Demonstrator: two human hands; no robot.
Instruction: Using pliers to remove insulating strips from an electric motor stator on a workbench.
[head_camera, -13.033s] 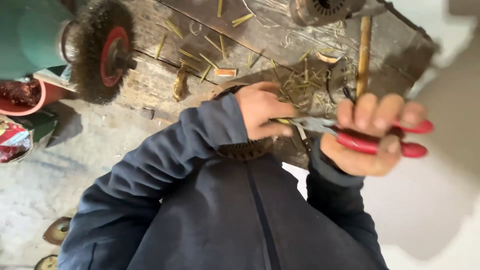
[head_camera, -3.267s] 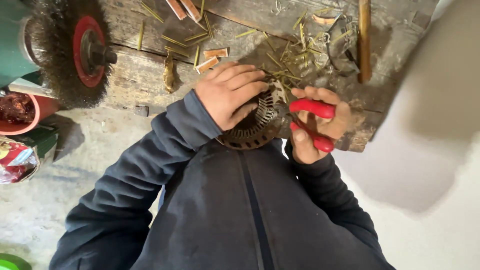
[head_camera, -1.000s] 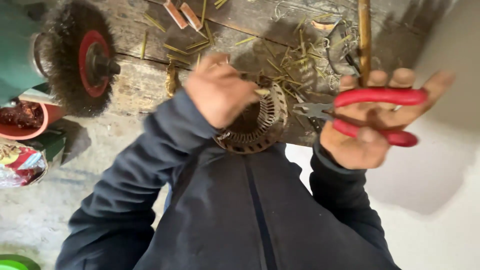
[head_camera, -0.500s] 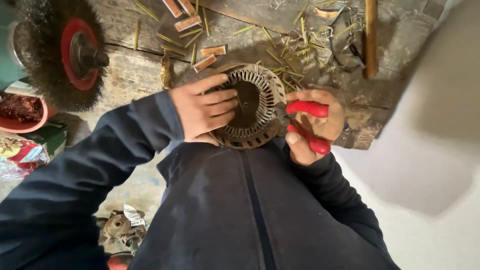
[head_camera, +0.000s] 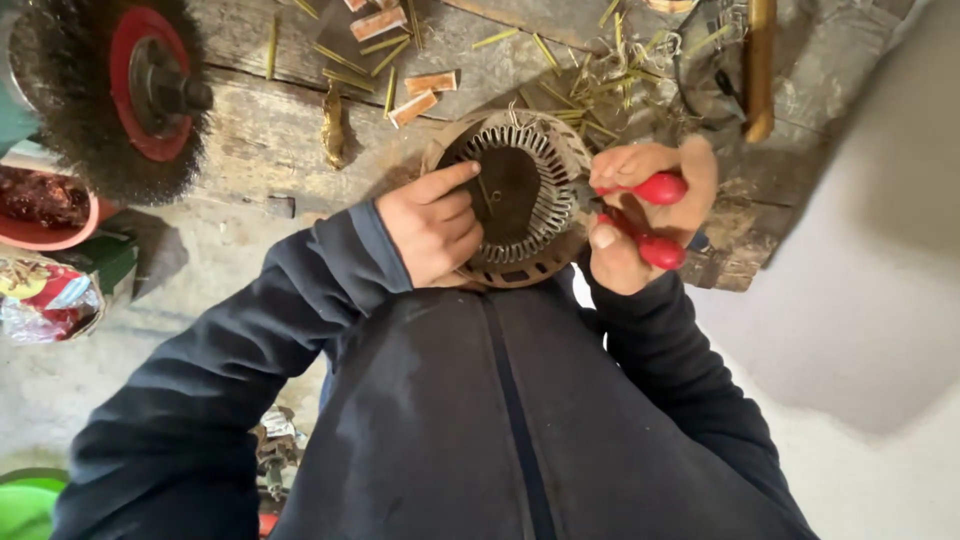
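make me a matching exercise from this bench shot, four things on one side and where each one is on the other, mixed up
Things:
1. wire brush wheel
2. ring-shaped metal motor part
3. red-handled pliers
4. wooden stick

Places:
a. gripped in the right hand
b. top left, at the bench's end
c. top right, lying on the bench
d. steadied by the left hand at the bench edge

Pairs: 1-b, 2-d, 3-a, 4-c

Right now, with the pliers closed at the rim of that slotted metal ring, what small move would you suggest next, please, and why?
Probably a short, steady pull outward with the right hand. The red-handled pliers are squeezed shut with their tips at the right rim of the slotted metal ring, though what they grip is hidden. The left hand already braces the ring against the wooden bench, forefinger across its opening, so it should stay put.
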